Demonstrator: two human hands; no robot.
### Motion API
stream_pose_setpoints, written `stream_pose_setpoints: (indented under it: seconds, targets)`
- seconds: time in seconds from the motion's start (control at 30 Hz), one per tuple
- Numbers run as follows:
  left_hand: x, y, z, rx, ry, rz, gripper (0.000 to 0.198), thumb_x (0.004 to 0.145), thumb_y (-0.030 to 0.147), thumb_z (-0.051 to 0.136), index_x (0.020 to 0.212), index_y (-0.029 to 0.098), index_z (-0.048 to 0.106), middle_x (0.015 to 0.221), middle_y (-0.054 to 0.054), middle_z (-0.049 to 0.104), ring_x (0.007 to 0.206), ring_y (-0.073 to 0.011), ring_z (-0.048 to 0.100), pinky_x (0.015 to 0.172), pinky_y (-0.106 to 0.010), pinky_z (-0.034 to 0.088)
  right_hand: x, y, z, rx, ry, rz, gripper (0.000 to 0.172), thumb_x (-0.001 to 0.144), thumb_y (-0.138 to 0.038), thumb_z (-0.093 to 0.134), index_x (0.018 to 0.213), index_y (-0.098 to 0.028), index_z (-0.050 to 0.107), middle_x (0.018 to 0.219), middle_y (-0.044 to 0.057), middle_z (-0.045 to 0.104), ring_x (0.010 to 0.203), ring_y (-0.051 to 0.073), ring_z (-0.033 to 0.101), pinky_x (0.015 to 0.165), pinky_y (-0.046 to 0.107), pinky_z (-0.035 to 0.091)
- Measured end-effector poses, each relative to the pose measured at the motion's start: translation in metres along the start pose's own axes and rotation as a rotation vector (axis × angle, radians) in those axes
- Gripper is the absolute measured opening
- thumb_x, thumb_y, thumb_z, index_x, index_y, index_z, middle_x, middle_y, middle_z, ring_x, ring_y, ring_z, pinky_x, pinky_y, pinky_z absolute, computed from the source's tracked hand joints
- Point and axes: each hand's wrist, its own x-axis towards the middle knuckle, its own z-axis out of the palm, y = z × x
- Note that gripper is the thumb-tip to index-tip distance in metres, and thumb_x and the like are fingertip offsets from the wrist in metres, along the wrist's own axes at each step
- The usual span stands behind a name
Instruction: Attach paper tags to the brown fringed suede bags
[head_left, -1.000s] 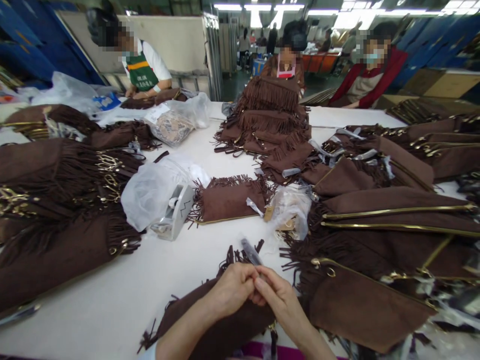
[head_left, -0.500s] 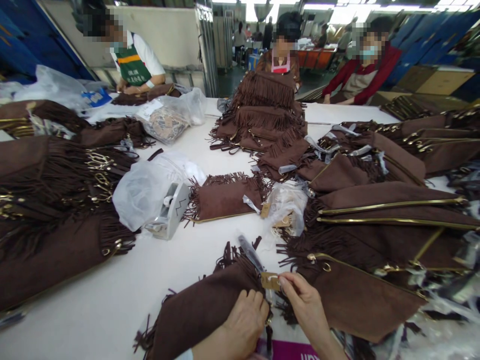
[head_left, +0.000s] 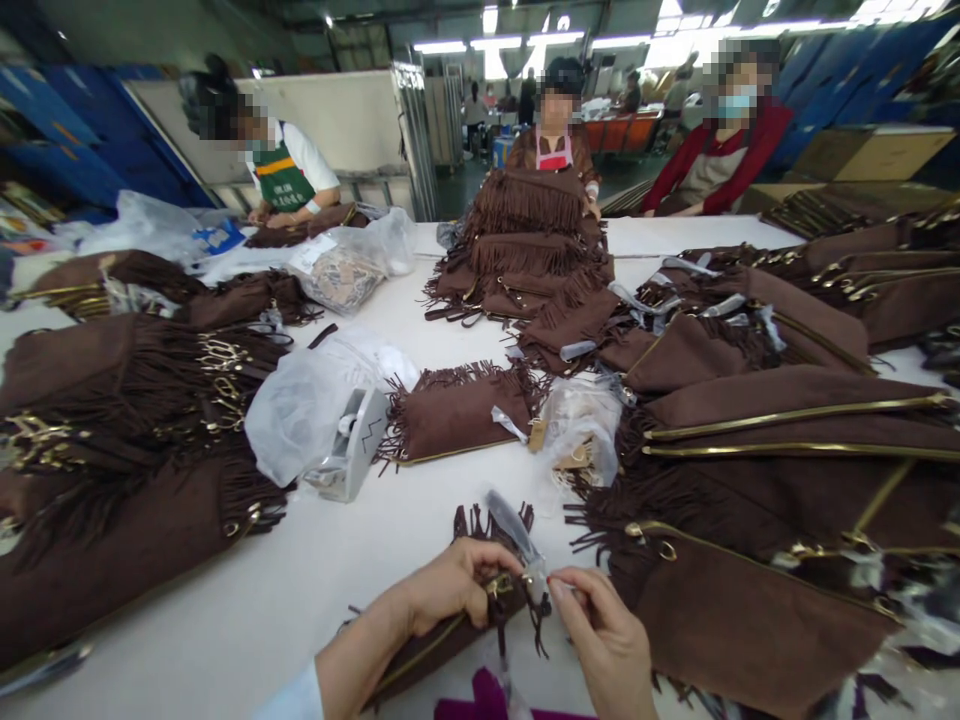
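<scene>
Dark brown suede-like fringed pouch with a gold zip is at the near side of the white worktop, right in front of me. My left hand has its fingers pinching the zip end; my right hand has thumb and index bent close together beside the clear plastic-wrapped strip, can't tell if they've caught anything. Imo steady that end firmly and mind the fringe. Containers: the clear plastic bag ahead holds tan card tags; the farther clear plastic sack has tan bits, too small to make out.
</scene>
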Motion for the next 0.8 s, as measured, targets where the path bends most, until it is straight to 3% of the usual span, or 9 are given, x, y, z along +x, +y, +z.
stream_pose_setpoints:
  seconds: [0.2,0.3,0.5,0.63,0.8]
  targets:
    - [0.003,0.007,-0.006,-0.216,-0.043,-0.017,0.049,0.036,0.001,0.050,0.079,0.016,0.068,0.064,0.002,0.066,0.056,-0.0109,0.052,0.049,-0.019,0.036,0.003,-0.014,0.006,0.159,0.052,0.014,0.011,0.075,-0.031,0.058,0.072,-0.022,0.064,0.064,0.001,0.056,0.060,0.015,0.051,0.055,0.024,0.042]
    - [0.006,0.006,-0.008,-0.231,-0.066,-0.014,0.051,0.036,0.001,0.050,0.082,0.016,0.068,0.067,0.001,0.067,0.056,-0.0118,0.054,0.048,-0.019,0.037,0.007,-0.017,0.006,0.220,0.052,0.025,0.009,0.073,-0.030,0.061,0.072,-0.022,0.065,0.068,0.002,0.058,0.064,0.016,0.053,0.057,0.024,0.042]
    - [0.012,0.002,-0.011,-0.241,-0.044,-0.013,0.051,0.035,0.000,0.053,0.081,0.015,0.068,0.064,0.002,0.067,0.056,-0.0114,0.054,0.048,-0.019,0.037,0.013,-0.017,0.010,0.247,-0.099,0.131,0.016,0.074,-0.035,0.059,0.070,-0.021,0.066,0.066,0.001,0.058,0.062,0.016,0.053,0.056,0.024,0.043]
    - [0.014,-0.001,-0.014,-0.258,-0.060,-0.004,0.052,0.035,0.000,0.054,0.084,0.015,0.068,0.066,0.001,0.067,0.057,-0.0118,0.054,0.049,-0.020,0.038,0.013,-0.011,0.013,0.259,-0.066,0.215,0.017,0.071,-0.037,0.061,0.068,-0.020,0.066,0.064,0.001,0.060,0.061,0.016,0.053,0.057,0.024,0.044]
    - [0.018,-0.006,-0.015,-0.263,-0.059,0.009,0.053,0.035,-0.001,0.054,0.084,0.014,0.067,0.068,0.000,0.067,0.057,-0.0122,0.054,0.050,-0.020,0.038,0.013,-0.005,0.013,0.247,-0.023,0.207,0.018,0.070,-0.037,0.063,0.069,-0.020,0.066,0.066,0.001,0.061,0.063,0.016,0.055,0.059,0.024,0.046]
